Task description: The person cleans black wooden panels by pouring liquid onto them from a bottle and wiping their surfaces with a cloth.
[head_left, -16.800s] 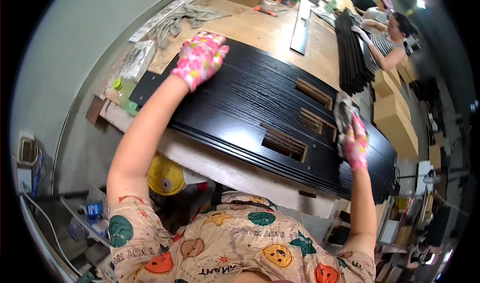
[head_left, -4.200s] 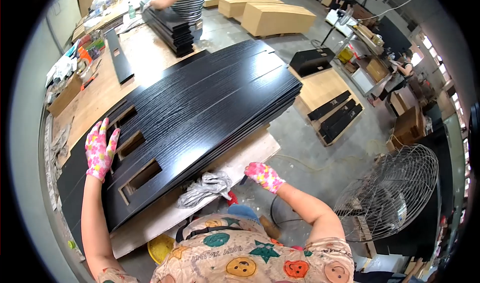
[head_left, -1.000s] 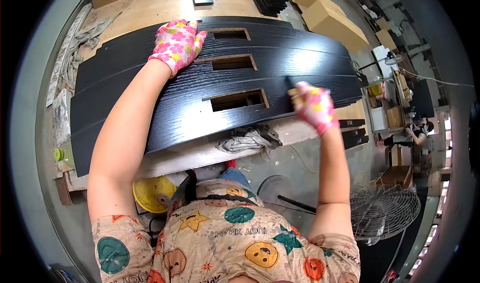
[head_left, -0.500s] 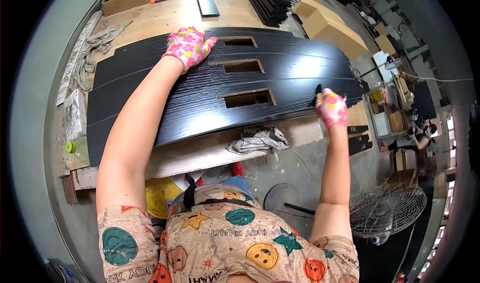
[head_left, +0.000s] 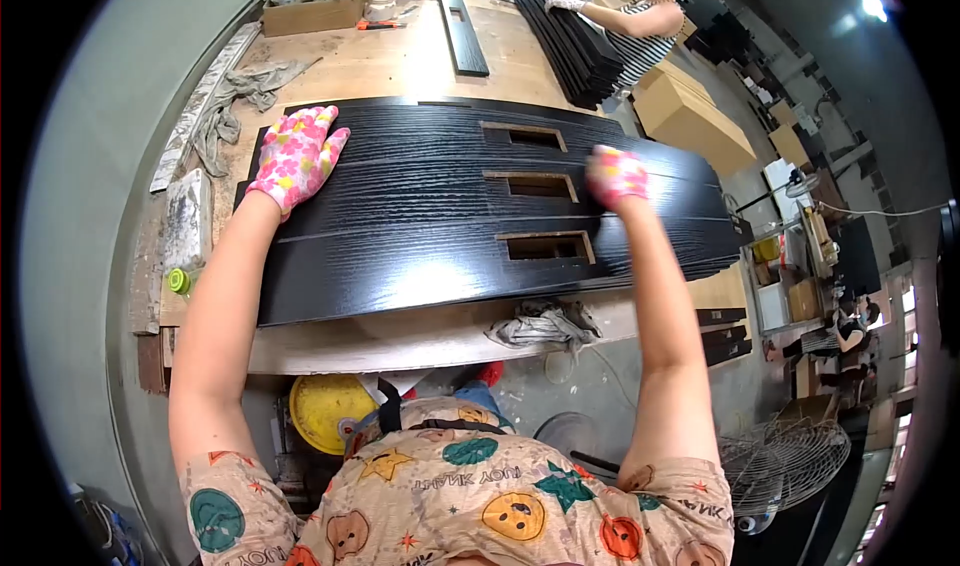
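Black wood-grain panels [head_left: 400,216] lie side by side on the workbench, stacked in layers at the right end. Rectangular cut-outs with bare brown edges run in a column through them. My left hand [head_left: 297,158], in a pink flowered glove, rests open on the panels' left part, fingers spread. Just right of the cut-outs is my right hand [head_left: 617,176], in a matching glove and blurred. Its fingers look curled over the panel surface; what they hold is hidden.
A grey rag [head_left: 545,326] lies on the bench's front edge. Behind the panels are a narrow black board [head_left: 460,31], an orange-handled tool [head_left: 382,25] and a stack of black boards [head_left: 570,46]. A co-worker's gloved hand [head_left: 565,2] touches that stack. Cardboard boxes [head_left: 693,116] stand right.
My left hand has slid left along the panels. My right hand has moved from the right front edge inward and away from me. The view has shifted, bringing the co-worker into sight.
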Motion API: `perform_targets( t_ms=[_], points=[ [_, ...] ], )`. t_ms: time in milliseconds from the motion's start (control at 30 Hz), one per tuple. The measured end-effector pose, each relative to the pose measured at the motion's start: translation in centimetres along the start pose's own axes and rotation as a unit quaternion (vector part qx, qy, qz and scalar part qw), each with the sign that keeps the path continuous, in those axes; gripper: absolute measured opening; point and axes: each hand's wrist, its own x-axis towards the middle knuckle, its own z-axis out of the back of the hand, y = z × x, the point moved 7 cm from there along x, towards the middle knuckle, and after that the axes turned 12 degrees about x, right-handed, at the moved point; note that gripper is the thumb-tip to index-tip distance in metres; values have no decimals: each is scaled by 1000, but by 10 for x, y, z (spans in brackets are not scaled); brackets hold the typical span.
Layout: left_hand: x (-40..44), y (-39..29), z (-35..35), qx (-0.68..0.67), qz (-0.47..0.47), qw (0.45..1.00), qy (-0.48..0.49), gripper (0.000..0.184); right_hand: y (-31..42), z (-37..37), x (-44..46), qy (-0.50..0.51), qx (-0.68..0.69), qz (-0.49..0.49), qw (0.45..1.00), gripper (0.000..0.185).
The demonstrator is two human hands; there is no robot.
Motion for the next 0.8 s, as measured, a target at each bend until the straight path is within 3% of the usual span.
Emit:
perform_targets(
  t_ms=[67, 100, 133, 200, 233, 300, 333, 400, 467, 533, 600, 633, 700, 767, 800],
  points=[
    [1, -2, 5, -18, 14, 999, 46, 46, 100, -4, -21, 41, 0, 88, 995, 26],
    [0, -2, 5, -12, 9, 999, 35, 45, 134, -14, -28, -42, 58, 214, 974, 26],
    [-1, -1, 3, -14, 6, 1000, 19, 45, 158, -7, -40, -15, 110, 271, 956, 26],
    [-2, 0, 2, -18, 8, 1000, 9, 45, 127, -9, -10, 7, 84, 182, 980, 26],
    [-2, 0, 2, -20, 10, 1000, 14, 44, 98, -3, 0, 78, 90, 84, 989, 35],
    [-2, 0, 2, -16, 12, 1000, 19, 44, 30, 9, 9, -4, 25, 41, 999, 32],
    [-2, 1, -3, -10, 12, 1000, 16, 44, -16, 0, 21, -27, 58, -16, 998, 31],
    [-2, 1, 3, -23, 16, 999, 29, 44, -13, 0, 15, -33, 7, -12, 999, 34],
    [-1, -2, 4, -23, 10, 999, 26, 44, 25, -12, 5, -35, 116, 26, 992, 35],
    [-2, -4, 4, -16, 5, 1000, 20, 44, 53, -5, -15, -24, 50, 89, 994, 32],
    [-2, -3, 7, -17, 15, 999, 38, 44, 13, 7, -12, -25, 51, 48, 997, 30],
    [-2, -2, 8, -13, 17, 999, 48, 44, -3, 11, -8, -10, 101, -16, 995, 23],
    [-2, -3, 6, -16, 13, 999, 38, 44, -5, 7, -15, 22, 54, 28, 998, 16],
    [-1, -2, 4, -12, 9, 1000, 11, 45, 45, 15, -41, 40, 42, 95, 994, 14],
    [-1, -3, 0, -8, 2, 1000, 14, 45, 26, 2, -26, 47, 95, 59, 993, 17]
  ],
)
